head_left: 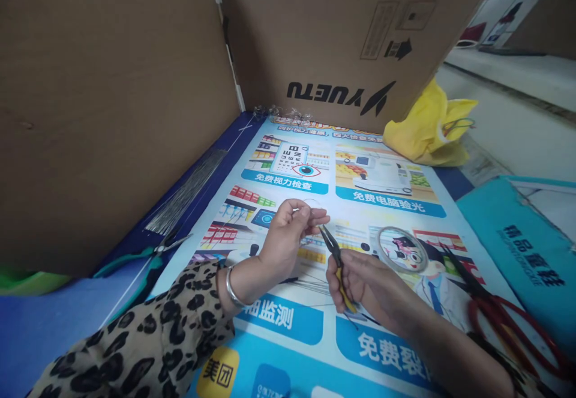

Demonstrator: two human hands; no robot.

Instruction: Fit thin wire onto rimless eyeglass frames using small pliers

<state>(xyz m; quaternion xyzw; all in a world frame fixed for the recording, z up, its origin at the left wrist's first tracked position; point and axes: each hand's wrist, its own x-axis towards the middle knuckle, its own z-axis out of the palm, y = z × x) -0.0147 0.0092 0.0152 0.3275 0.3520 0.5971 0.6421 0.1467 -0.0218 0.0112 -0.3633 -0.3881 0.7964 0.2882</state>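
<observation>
My left hand (290, 236) pinches a thin wire (310, 201), which curves above the fingertips. In my right hand (362, 275) is a pair of needle-nose pliers (332, 243) with yellow handles, held in closed fingers. The dark plier tips point up and left, close to the left fingertips; whether they touch the wire is too small to tell. Several loose thin wires (310, 284) lie beneath the hands on the printed poster (310, 323). A silvery ring-shaped coil (380, 248) rests right of the pliers.
Red-handled scissors (472, 311) lie at right beside a teal shoebox (531, 242). A yellow plastic bag (418, 128) sits behind. Green-handled pliers (150, 266) and a wire bundle (189, 191) are at left. Cardboard panels (315, 38) stand behind, with small wire pieces (288, 113) at their foot.
</observation>
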